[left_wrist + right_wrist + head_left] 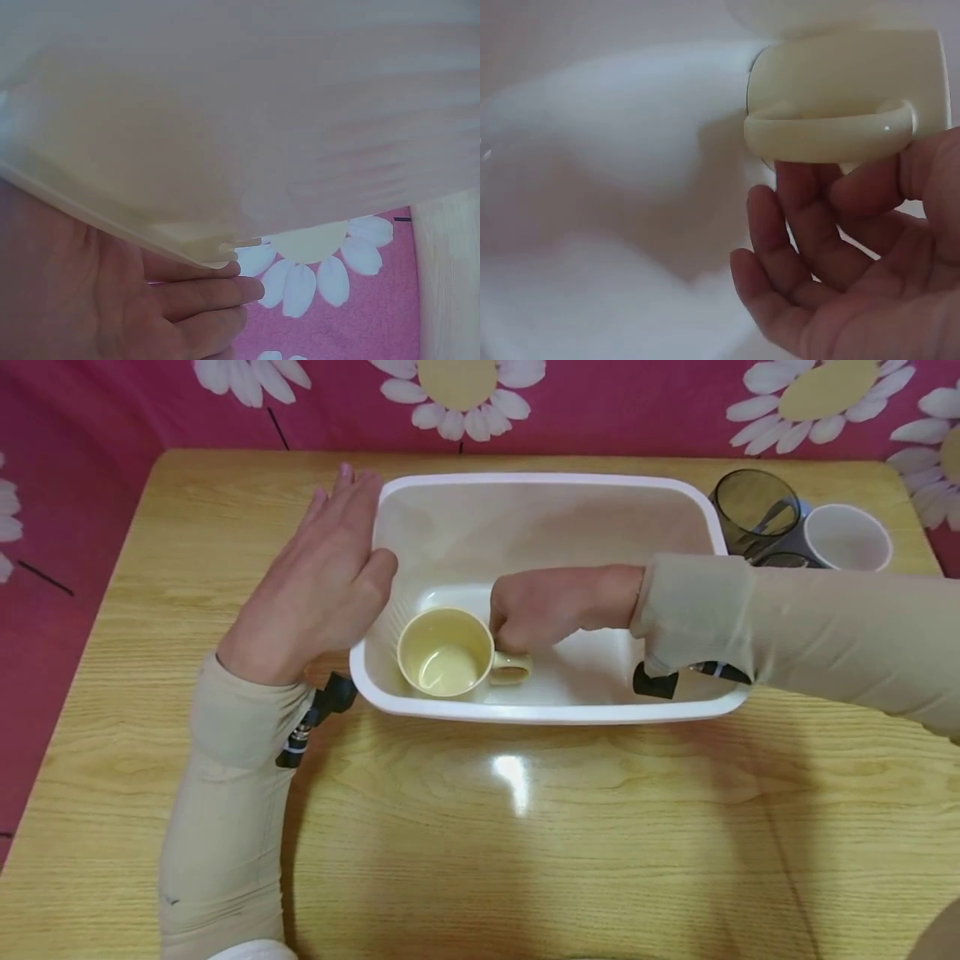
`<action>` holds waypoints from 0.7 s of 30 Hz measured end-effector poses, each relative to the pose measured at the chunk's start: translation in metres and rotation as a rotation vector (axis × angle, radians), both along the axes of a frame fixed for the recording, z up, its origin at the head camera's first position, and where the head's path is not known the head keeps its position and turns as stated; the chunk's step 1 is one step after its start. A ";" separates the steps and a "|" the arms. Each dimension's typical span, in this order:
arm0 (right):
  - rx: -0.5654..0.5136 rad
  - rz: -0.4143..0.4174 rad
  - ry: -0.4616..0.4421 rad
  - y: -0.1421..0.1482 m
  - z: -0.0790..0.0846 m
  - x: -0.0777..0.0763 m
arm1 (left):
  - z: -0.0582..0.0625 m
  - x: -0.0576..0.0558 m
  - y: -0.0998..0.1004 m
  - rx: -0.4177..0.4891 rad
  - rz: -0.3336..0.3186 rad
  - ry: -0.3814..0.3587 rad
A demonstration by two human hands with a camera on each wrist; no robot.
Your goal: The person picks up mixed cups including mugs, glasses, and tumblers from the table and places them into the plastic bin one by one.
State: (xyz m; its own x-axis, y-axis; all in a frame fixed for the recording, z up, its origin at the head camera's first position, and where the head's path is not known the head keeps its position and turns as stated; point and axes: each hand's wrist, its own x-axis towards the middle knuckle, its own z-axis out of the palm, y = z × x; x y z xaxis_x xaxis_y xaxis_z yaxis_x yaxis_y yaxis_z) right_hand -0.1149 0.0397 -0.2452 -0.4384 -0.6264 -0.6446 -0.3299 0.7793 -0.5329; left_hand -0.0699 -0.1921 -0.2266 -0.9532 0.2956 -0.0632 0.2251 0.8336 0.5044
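A pale yellow mug (442, 664) stands upright in the left end of a white plastic basin (540, 713), its handle (829, 141) pointing right. My right hand (543, 610) reaches down into the basin beside the mug, fingers loosely bent. In the right wrist view, thumb and index fingertips lie right behind the handle, partly hidden by it, without closing round it. My left hand (318, 572) lies against the basin's left end, fingers stretched out along the outside. The left wrist view shows its palm and straight fingers (214, 296) right at the rim.
Behind the basin's right corner stand a dark glass tumbler (753, 506) and a white cup (847, 539), with another dark rim partly hidden by the right sleeve. All sit on a wood-grain table (480, 835). A pink floral cloth (622, 410) hangs beyond the table's back edge.
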 end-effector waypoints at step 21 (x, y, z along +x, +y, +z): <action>0.071 0.123 0.300 0.009 0.037 0.006 | 0.000 0.001 0.003 -0.021 0.001 0.001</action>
